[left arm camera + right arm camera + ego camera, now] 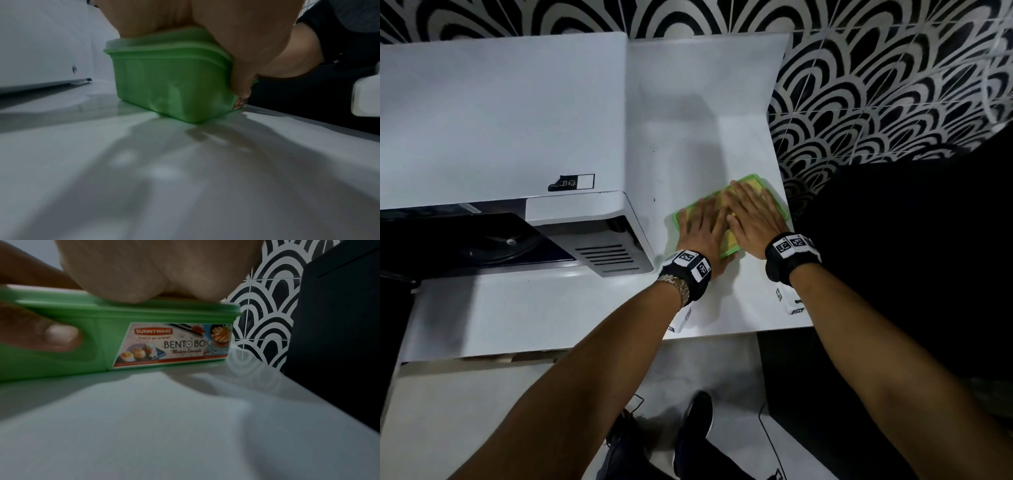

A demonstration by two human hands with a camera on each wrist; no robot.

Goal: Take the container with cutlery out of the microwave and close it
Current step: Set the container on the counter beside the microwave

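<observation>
Head view: green container [763,186] sits on the white surface [705,130], just right of the microwave [500,120], whose door stands open. Left hand [702,228] and right hand [751,216] lie flat on the lid [61,300], fingers straight, pressing down. Left thumb [51,335] rests against the container's side wall beside the label [172,345]. Neither grip is closed around anything.
</observation>
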